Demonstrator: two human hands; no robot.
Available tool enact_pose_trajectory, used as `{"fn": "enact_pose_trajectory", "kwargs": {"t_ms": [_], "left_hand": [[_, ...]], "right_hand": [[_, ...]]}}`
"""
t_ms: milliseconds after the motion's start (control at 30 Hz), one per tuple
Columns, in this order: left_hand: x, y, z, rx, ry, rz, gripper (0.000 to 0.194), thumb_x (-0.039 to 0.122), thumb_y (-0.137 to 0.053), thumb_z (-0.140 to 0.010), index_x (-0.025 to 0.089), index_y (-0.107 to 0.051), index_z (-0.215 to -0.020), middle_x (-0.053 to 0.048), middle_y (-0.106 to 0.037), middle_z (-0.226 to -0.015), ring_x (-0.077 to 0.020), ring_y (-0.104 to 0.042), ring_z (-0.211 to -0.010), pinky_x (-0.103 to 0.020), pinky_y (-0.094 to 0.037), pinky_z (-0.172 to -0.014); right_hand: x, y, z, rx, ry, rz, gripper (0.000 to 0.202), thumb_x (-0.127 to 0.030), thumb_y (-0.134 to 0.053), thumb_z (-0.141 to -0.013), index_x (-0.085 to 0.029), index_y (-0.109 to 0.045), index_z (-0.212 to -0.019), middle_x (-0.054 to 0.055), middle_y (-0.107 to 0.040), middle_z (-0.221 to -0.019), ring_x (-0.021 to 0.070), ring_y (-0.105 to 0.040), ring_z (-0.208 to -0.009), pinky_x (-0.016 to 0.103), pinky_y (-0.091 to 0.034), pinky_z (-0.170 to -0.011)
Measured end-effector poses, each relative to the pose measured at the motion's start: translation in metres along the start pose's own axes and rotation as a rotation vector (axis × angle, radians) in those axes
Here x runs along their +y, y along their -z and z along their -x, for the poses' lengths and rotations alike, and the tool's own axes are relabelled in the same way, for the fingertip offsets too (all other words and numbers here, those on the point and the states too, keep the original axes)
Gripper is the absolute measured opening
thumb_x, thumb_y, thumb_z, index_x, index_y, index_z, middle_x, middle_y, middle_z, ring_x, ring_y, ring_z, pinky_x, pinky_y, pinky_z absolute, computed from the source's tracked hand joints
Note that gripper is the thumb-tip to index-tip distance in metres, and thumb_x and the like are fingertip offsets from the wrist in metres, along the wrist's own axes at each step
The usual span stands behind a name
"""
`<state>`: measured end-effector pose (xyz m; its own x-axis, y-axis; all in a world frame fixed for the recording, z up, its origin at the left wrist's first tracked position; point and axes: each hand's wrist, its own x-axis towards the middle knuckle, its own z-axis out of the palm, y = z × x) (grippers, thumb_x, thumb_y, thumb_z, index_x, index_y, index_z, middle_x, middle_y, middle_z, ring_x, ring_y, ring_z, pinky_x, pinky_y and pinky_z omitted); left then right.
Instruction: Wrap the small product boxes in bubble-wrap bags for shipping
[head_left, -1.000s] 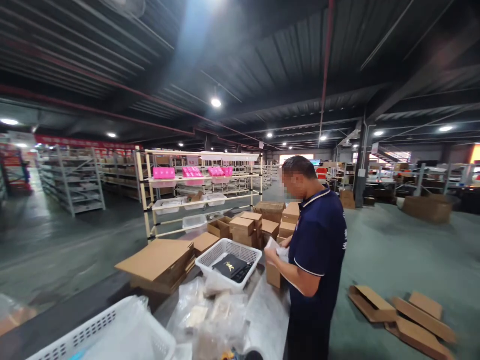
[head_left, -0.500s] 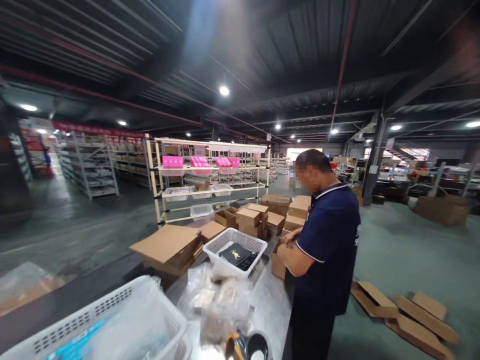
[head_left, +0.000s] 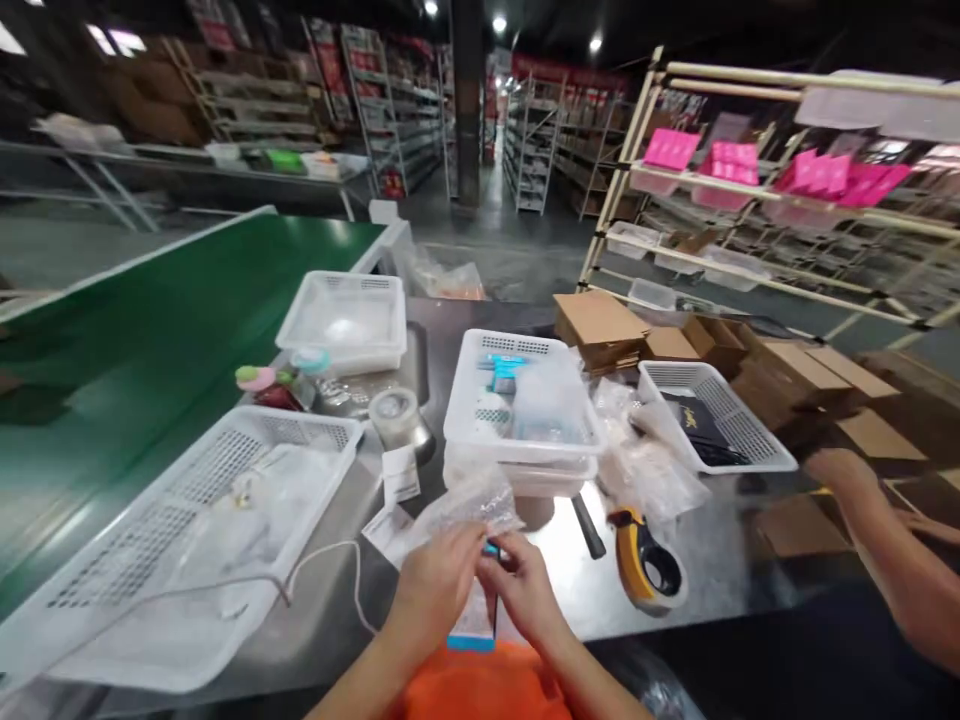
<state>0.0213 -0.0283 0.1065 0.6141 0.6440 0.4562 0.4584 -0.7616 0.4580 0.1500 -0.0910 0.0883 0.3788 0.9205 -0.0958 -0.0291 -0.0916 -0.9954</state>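
Low in the head view, my left hand (head_left: 441,578) and my right hand (head_left: 525,582) come together above the steel table. Both have their fingers closed around the upper end of a small blue-and-white box (head_left: 472,628), which is partly hidden by the hands. Just beyond the fingertips lies a crinkled clear plastic bag (head_left: 476,500); whether my left hand touches it I cannot tell. Behind that stands a white basket (head_left: 525,450) holding blue packets and clear plastic. A yellow-and-black tape dispenser (head_left: 645,565) and a dark-handled tool (head_left: 588,527) rest to the right.
At left, a long white basket (head_left: 315,425) holds plastic-wrapped items, with a cable across it. Tape rolls (head_left: 397,415) and paper slips (head_left: 401,475) lie between. A green conveyor (head_left: 187,300) runs behind. At right are a basket (head_left: 757,430), cardboard boxes (head_left: 600,320) and a co-worker's arm (head_left: 870,530).
The view has swung left and down, away from the co-worker toward the table. Both my hands and the blue-and-white box now show; neither hand appeared before.
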Motion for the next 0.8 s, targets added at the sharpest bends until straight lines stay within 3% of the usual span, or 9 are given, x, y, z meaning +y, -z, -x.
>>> {"fn": "enact_pose_trajectory", "kwargs": {"t_ms": [100, 233, 300, 367, 467, 567, 633, 700, 800], "left_hand": [[0.004, 0.004, -0.003, -0.102, 0.065, -0.064, 0.031, 0.019, -0.036, -0.094, 0.019, -0.065, -0.106, -0.007, -0.075, -0.094, -0.0189, -0.072, -0.077, -0.027, -0.056, -0.066], [0.0, 0.017, 0.007, -0.303, 0.15, -0.005, 0.029, 0.017, -0.04, -0.091, 0.02, -0.063, -0.108, -0.006, -0.075, -0.094, -0.0208, -0.072, -0.078, -0.026, -0.054, -0.063], [-0.002, 0.022, 0.011, -0.361, 0.21, 0.081, 0.028, 0.019, -0.04, -0.091, 0.02, -0.061, -0.109, -0.005, -0.075, -0.093, -0.021, -0.072, -0.079, -0.027, -0.054, -0.065], [-0.003, 0.024, 0.012, -0.337, 0.293, 0.16, 0.028, 0.021, -0.037, -0.093, 0.019, -0.06, -0.109, -0.006, -0.074, -0.093, -0.0205, -0.071, -0.081, -0.027, -0.053, -0.067], [-0.006, 0.021, 0.01, -0.229, 0.421, 0.205, 0.03, 0.026, -0.034, -0.095, 0.017, -0.058, -0.111, -0.006, -0.073, -0.084, -0.0195, -0.07, -0.076, -0.027, -0.052, -0.064], [-0.011, 0.017, 0.008, -0.171, 0.453, 0.186, 0.032, 0.027, -0.035, -0.095, 0.015, -0.056, -0.115, -0.005, -0.072, -0.076, -0.0187, -0.069, -0.069, -0.026, -0.052, -0.061], [-0.014, 0.015, 0.007, -0.161, 0.381, 0.168, 0.032, 0.026, -0.036, -0.094, 0.016, -0.056, -0.117, -0.008, -0.074, -0.09, -0.0192, -0.07, -0.081, -0.028, -0.055, -0.07], [-0.015, 0.015, 0.008, -0.189, 0.274, 0.137, 0.033, 0.023, -0.037, -0.093, 0.017, -0.057, -0.119, -0.009, -0.073, -0.105, -0.0199, -0.07, -0.092, -0.03, -0.056, -0.079], [-0.015, 0.02, 0.012, -0.258, 0.146, 0.062, 0.037, 0.017, -0.038, -0.09, 0.018, -0.059, -0.12, -0.008, -0.074, -0.103, -0.02, -0.07, -0.088, -0.03, -0.057, -0.078]], "right_hand": [[-0.011, 0.005, -0.004, -0.035, -0.002, -0.036, 0.013, -0.03, -0.074, -0.069, -0.023, -0.076, -0.08, 0.001, -0.066, -0.076, 0.0174, -0.056, -0.073, 0.028, -0.046, -0.063], [-0.01, 0.012, -0.018, -0.004, -0.346, -0.535, 0.051, -0.032, -0.085, -0.058, -0.025, -0.071, -0.106, 0.002, -0.073, -0.089, 0.0164, -0.063, -0.071, 0.028, -0.05, -0.064], [-0.005, 0.014, -0.025, 0.02, -0.46, -0.673, 0.052, -0.029, -0.088, -0.053, -0.021, -0.072, -0.102, 0.004, -0.074, -0.089, 0.0162, -0.064, -0.072, 0.028, -0.051, -0.066], [0.0, 0.014, -0.028, 0.043, -0.496, -0.691, 0.049, -0.028, -0.089, -0.051, -0.019, -0.072, -0.096, 0.004, -0.074, -0.084, 0.0156, -0.064, -0.068, 0.027, -0.051, -0.063], [0.002, 0.01, -0.023, 0.032, -0.451, -0.556, 0.047, -0.03, -0.088, -0.053, -0.023, -0.072, -0.097, 0.001, -0.073, -0.08, 0.0134, -0.061, -0.06, 0.025, -0.049, -0.055], [-0.002, 0.004, -0.016, -0.076, -0.274, -0.281, 0.041, -0.033, -0.084, -0.06, -0.026, -0.074, -0.099, 0.002, -0.072, -0.086, 0.0143, -0.061, -0.065, 0.025, -0.049, -0.056], [-0.005, 0.002, -0.015, -0.133, -0.123, -0.155, 0.034, -0.033, -0.082, -0.063, -0.026, -0.076, -0.096, 0.003, -0.072, -0.093, 0.0181, -0.063, -0.079, 0.028, -0.051, -0.066], [-0.005, 0.002, -0.017, -0.171, -0.064, -0.134, 0.032, -0.033, -0.08, -0.065, -0.026, -0.077, -0.096, 0.004, -0.071, -0.095, 0.0202, -0.063, -0.087, 0.03, -0.052, -0.073], [0.002, 0.002, -0.021, -0.195, -0.193, -0.247, 0.038, -0.034, -0.081, -0.065, -0.026, -0.075, -0.102, 0.001, -0.072, -0.084, 0.0172, -0.062, -0.074, 0.029, -0.051, -0.067]]}}
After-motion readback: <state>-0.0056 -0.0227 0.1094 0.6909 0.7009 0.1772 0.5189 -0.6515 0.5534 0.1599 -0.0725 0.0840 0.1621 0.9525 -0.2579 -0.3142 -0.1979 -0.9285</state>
